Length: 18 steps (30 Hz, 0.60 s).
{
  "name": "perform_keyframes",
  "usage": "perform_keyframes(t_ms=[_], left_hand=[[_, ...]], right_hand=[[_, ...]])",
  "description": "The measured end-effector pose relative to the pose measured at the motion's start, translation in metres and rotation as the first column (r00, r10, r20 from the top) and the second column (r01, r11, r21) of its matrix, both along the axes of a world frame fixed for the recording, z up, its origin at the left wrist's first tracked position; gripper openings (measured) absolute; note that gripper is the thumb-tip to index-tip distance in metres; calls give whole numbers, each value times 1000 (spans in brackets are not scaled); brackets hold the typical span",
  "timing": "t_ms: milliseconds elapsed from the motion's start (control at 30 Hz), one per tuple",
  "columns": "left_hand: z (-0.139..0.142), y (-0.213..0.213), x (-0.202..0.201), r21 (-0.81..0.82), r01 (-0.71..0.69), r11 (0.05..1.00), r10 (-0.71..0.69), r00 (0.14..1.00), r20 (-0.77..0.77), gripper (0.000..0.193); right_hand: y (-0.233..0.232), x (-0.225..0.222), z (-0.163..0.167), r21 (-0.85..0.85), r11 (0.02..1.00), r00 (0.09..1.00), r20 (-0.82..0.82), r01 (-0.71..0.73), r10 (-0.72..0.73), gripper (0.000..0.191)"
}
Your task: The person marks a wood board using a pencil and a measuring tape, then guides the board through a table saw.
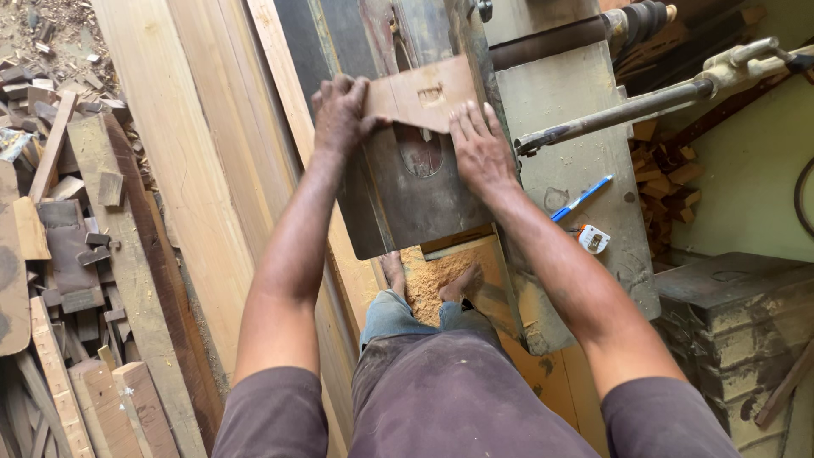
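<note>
Flat wooden workpiece (421, 95) with slot held between both hands on saw tabletop (398, 199). Left hand (341, 114) clamped on its left end, right hand (480, 151) pressed flat, fingers spread, on right edge. Advisable: keep flat, feed slowly, fingers off blade insert (421, 153) just below

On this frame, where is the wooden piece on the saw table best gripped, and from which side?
Probably by its two ends, from the person's side. The wooden piece lies flat and crosswise on the saw table, with a slot near its middle. The left hand already wraps the left end; the right hand presses flat on the right end. That keeps fingers off the middle above the table insert.
</note>
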<state>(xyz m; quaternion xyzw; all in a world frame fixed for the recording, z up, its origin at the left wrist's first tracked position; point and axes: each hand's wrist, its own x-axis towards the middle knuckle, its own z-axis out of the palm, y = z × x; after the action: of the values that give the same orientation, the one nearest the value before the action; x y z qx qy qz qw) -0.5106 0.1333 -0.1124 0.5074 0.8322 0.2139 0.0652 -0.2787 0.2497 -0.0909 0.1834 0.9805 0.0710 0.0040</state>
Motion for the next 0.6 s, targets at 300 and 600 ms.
perform_keyframes(t_ms=[300,600], left_hand=[[-29,-104,109,-21,167,986,-169,976,-139,80],[-27,-163,86,-355,82,931,272,494,826,46]], right_hand=[[-78,124,13,-190,982,997,-71,-8,-6,52],[5,279,25,-448,649,682,-110,615,-723,43]])
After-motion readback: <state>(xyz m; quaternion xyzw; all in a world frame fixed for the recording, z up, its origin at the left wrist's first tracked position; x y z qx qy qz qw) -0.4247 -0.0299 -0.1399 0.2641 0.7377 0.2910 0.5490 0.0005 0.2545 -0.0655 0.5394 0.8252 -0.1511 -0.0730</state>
